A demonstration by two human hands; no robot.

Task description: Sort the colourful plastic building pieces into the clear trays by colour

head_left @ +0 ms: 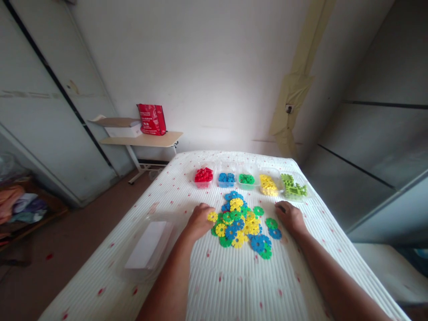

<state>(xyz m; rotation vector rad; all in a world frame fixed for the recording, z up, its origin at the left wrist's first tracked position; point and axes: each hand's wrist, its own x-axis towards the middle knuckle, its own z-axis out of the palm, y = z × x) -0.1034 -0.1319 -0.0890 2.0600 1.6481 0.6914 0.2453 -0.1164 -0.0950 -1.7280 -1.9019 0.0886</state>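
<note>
My left hand [199, 218] is closed at the left side of a pile of notched plastic discs, with a yellow notched disc [212, 216] at its fingertips. The loose pile mixes yellow [237, 240], blue [257, 243] and green discs [225, 241], some overlapping. My right hand [292, 218] rests on the table to the right of the pile, fingers curled in. A small dark spot shows between its fingers, and whether it holds anything is hidden. Nearest to it lie a green disc [271, 223] and a blue disc [275, 234].
Behind the pile stands a row of clear tubs holding red pieces [203, 175], blue discs [226, 177], green discs [246, 179], yellow discs [268, 183] and light green pieces [293, 185]. A clear plastic box [147, 249] sits left on the table. A side table [167, 139] carries a red bag [152, 119].
</note>
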